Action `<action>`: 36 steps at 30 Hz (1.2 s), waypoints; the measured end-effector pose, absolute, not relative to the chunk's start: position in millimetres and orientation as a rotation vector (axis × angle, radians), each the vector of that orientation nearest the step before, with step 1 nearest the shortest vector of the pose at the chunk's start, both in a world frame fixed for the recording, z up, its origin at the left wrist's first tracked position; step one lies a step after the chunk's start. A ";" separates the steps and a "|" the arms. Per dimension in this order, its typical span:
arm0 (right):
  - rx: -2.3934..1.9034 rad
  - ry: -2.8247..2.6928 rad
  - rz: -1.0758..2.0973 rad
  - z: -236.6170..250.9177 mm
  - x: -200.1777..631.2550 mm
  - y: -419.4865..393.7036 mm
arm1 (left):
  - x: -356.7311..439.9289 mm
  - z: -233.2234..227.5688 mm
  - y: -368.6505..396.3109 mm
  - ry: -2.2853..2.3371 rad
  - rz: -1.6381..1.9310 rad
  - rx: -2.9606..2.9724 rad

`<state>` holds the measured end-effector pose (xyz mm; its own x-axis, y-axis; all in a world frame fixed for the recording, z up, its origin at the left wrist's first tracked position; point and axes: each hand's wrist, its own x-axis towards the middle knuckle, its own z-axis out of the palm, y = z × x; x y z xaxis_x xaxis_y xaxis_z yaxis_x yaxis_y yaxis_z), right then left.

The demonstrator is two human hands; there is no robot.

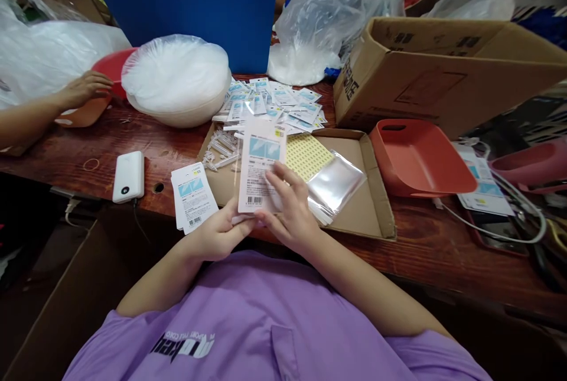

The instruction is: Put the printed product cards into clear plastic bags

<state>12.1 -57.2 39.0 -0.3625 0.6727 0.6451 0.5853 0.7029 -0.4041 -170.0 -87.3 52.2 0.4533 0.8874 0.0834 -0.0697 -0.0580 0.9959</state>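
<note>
Both hands hold one white printed packet (261,162) upright over the near edge of a flat cardboard tray (376,215). My left hand (217,233) grips its bottom edge from below. My right hand (290,207) pinches its lower right side. A small stack of finished packets (192,195) lies just left of my left hand. Clear plastic sleeves (334,183) and a yellow label sheet (308,153) lie in the tray beside my right hand. Small clear plastic parts (221,150) sit at the tray's left.
A pile of printed cards (274,103) lies behind the tray. A bag-covered white bowl (177,82), a white power bank (128,176), a red tray (416,156) and a large carton (443,68) stand around. Another person's hand (82,90) rests at far left.
</note>
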 end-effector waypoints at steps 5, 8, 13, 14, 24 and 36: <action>-1.178 -1.749 0.728 34.7 -0.3 -36.8 | -177.7 54.4 -89.4 0.814 0.882 1.447; -1.001 -1.595 1.307 39.1 -8.3 -33.2 | -185.7 59.2 -83.6 0.818 0.880 1.507; -0.900 -1.459 1.416 53.7 -25.8 -26.1 | -193.4 65.8 -67.2 0.813 0.908 1.311; -0.903 -1.441 1.410 56.1 -29.7 -18.2 | -194.1 66.5 -64.5 0.829 0.935 1.282; -1.506 -1.704 0.926 65.8 -41.7 106.6 | -252.7 45.5 -68.7 1.889 0.748 1.916; -0.425 -2.973 0.045 26.0 -86.3 -46.2 | -281.6 16.8 -74.6 1.994 0.493 1.917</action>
